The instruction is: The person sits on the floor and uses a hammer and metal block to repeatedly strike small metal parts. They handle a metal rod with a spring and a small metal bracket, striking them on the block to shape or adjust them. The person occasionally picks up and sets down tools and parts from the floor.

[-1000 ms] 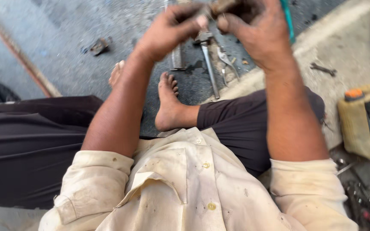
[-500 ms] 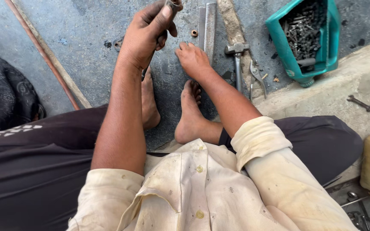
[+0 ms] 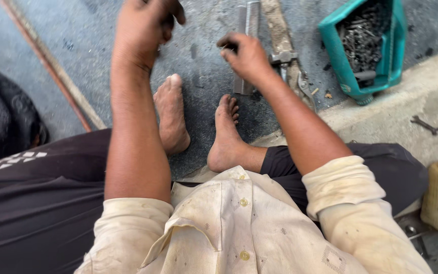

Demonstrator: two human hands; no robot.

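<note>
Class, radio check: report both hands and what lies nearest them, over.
Left hand raised, fingers curled, contents unseen. Right hand pinching a small dark part, over the metal bar. Hammer and teal bin alongside.

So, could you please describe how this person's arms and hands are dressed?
Both hands, left hand and right hand, are bare, without gloves. The cream shirt sleeves, stained and worn, are rolled above the elbows, leaving the forearms uncovered.

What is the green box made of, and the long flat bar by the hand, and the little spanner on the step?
The green box looks like plastic: bright even teal, smooth moulded walls, scuffed. The flat bar by the right hand seems to be steel: grey, straight edges, dull shine. The small spanner looks like dark metal, unpolished, though too small to be sure. The step seems rough concrete.
</note>
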